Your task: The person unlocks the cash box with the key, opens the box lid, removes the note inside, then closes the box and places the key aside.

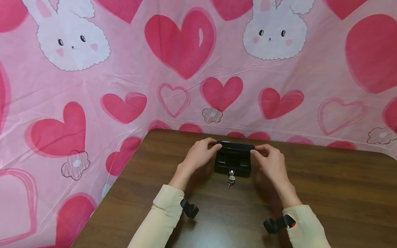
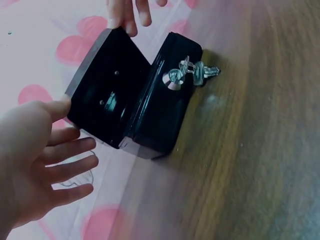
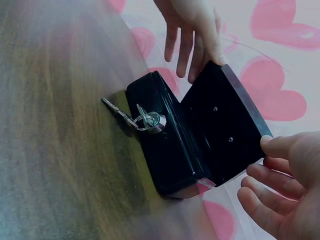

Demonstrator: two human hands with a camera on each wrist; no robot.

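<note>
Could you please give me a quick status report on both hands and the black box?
Left hand and right hand open, thumbs on the lid's ends. Black box open on table, keys in lock. Nothing blocking.

Small cash box (image 1: 233,159): black, smooth, glossy finish like painted metal, its raised lid (image 2: 107,95) catching faint reflections; lock (image 2: 172,78) and keys (image 2: 200,71) are bright, polished silver metal. Table (image 1: 337,199): dark brown wood grain, smooth with a low sheen. Backdrop (image 1: 119,54): thin matt cloth, creased, printed with pink hearts and white rabbits; sleeves (image 1: 161,223) are soft, matt cream knit.
</note>
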